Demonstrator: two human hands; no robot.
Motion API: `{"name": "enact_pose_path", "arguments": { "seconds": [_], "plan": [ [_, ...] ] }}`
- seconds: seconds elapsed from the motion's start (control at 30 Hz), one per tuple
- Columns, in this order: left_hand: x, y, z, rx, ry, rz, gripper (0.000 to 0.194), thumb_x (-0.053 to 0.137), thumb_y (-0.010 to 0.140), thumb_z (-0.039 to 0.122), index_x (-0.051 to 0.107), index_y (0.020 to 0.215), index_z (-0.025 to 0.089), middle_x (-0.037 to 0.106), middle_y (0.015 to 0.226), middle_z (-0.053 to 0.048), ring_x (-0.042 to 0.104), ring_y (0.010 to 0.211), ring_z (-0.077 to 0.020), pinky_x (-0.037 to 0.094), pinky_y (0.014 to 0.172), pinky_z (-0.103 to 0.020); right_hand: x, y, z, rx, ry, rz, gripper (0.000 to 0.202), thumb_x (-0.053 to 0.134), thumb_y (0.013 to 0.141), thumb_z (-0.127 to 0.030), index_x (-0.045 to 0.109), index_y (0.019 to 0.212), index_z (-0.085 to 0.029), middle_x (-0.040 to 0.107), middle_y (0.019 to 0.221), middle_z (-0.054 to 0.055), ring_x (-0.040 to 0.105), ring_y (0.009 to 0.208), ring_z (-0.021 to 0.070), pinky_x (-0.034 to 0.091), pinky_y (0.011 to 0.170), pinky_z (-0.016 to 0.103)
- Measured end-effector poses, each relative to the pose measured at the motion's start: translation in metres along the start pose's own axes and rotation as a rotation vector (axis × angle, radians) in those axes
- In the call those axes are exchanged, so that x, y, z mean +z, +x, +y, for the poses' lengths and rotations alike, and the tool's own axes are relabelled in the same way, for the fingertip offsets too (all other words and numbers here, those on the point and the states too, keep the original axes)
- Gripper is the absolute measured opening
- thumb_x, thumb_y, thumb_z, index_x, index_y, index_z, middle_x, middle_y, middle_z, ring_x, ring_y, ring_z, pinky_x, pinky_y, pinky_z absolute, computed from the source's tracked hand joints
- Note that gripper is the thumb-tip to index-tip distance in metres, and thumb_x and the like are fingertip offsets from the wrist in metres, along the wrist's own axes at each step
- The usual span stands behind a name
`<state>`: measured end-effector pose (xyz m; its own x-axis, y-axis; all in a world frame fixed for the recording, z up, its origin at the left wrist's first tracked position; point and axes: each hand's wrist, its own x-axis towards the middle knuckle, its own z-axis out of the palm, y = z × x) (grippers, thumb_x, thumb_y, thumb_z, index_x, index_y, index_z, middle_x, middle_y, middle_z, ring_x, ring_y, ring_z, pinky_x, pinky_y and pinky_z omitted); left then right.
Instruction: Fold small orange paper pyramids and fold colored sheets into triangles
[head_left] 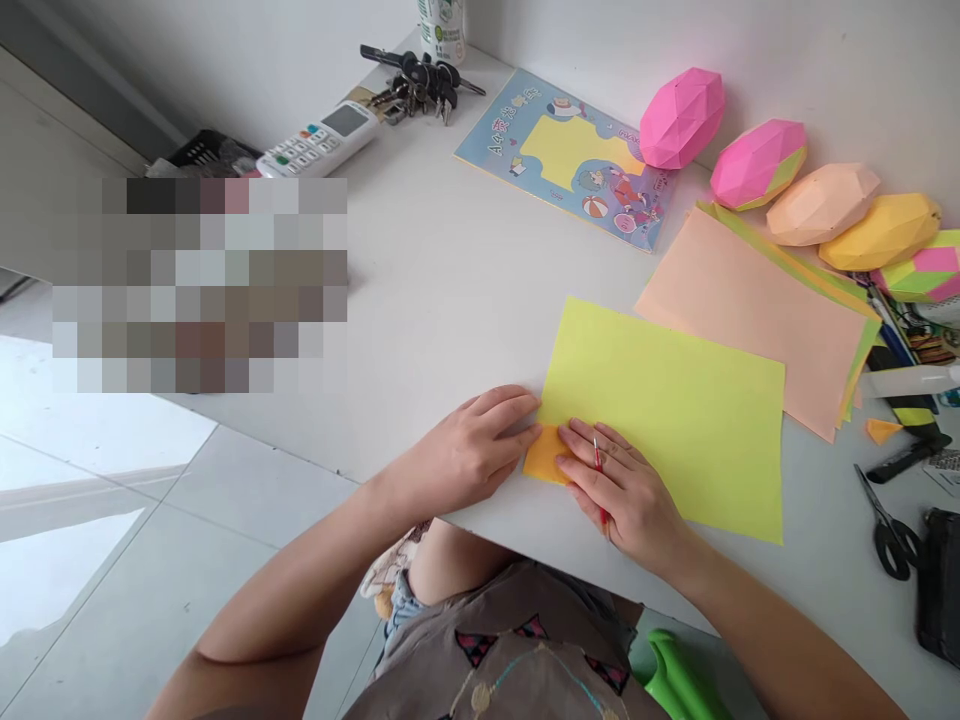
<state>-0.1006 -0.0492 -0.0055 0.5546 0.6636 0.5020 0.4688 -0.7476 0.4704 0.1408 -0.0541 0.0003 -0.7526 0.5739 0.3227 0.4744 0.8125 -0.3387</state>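
A small orange piece of paper (544, 458) lies on the lower left corner of a yellow-green sheet (697, 420). My left hand (480, 445) is at its left edge, fingers together and bent, fingertips pressing there. From the right, my right hand (626, 490) lays its fingertips on the orange piece, partly covering it. Tucked between the right fingers is a slim red pen-like tool (598, 455) with a thin, light tip; its exact kind is unclear.
Peach, yellow and green sheets (757, 310) lie behind on the right. Several faceted paper shapes (825, 203) line the wall beside a paper pack (570, 160). Scissors (889, 530) and a black case (939, 585) sit far right. Keys (420, 85) and a remote-like device (322, 140) lie back left.
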Motion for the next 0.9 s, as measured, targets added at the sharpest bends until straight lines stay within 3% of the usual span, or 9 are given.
{"name": "enact_pose_path", "arguments": {
  "seconds": [0.27, 0.43, 0.57, 0.9],
  "plan": [
    [-0.0031, -0.0085, -0.0024, 0.006, -0.019, 0.075, 0.038, 0.037, 0.082, -0.008, 0.056, 0.11, 0.01, 0.063, 0.108, -0.016, 0.057, 0.11, -0.026, 0.056, 0.085, -0.042, 0.0003, -0.0001, 0.0002, 0.008, 0.018, 0.011, 0.027, 0.051, 0.091, -0.01, 0.058, 0.116, -0.016, 0.063, 0.127, 0.015, 0.054, 0.126, 0.0235, 0.049, 0.104, 0.045],
    [-0.003, -0.0036, -0.0006, 0.078, 0.028, 0.03, 0.027, 0.039, 0.088, -0.002, 0.059, 0.102, 0.011, 0.065, 0.11, -0.014, 0.056, 0.113, -0.027, 0.055, 0.087, -0.043, 0.0, -0.0001, -0.0002, 0.008, 0.01, 0.006, 0.026, 0.052, 0.09, -0.009, 0.059, 0.114, -0.016, 0.063, 0.127, 0.015, 0.054, 0.126, 0.0235, 0.048, 0.104, 0.044],
    [-0.0026, -0.0023, 0.0003, 0.057, 0.111, -0.023, 0.026, 0.039, 0.091, 0.004, 0.062, 0.095, 0.015, 0.065, 0.111, -0.012, 0.056, 0.113, -0.0253, 0.055, 0.086, -0.043, -0.0013, 0.001, -0.0013, 0.013, 0.003, 0.003, 0.026, 0.049, 0.091, -0.009, 0.059, 0.114, -0.017, 0.063, 0.127, 0.014, 0.054, 0.125, 0.0229, 0.049, 0.104, 0.044],
    [-0.0011, -0.0025, -0.0015, 0.078, 0.099, -0.013, 0.027, 0.041, 0.086, -0.002, 0.063, 0.092, 0.012, 0.065, 0.109, -0.013, 0.056, 0.11, -0.0262, 0.054, 0.085, -0.043, 0.0, 0.0005, -0.0006, 0.01, 0.007, 0.001, 0.026, 0.049, 0.091, -0.009, 0.058, 0.114, -0.016, 0.063, 0.128, 0.015, 0.053, 0.126, 0.0233, 0.049, 0.103, 0.045]
  ]
}}
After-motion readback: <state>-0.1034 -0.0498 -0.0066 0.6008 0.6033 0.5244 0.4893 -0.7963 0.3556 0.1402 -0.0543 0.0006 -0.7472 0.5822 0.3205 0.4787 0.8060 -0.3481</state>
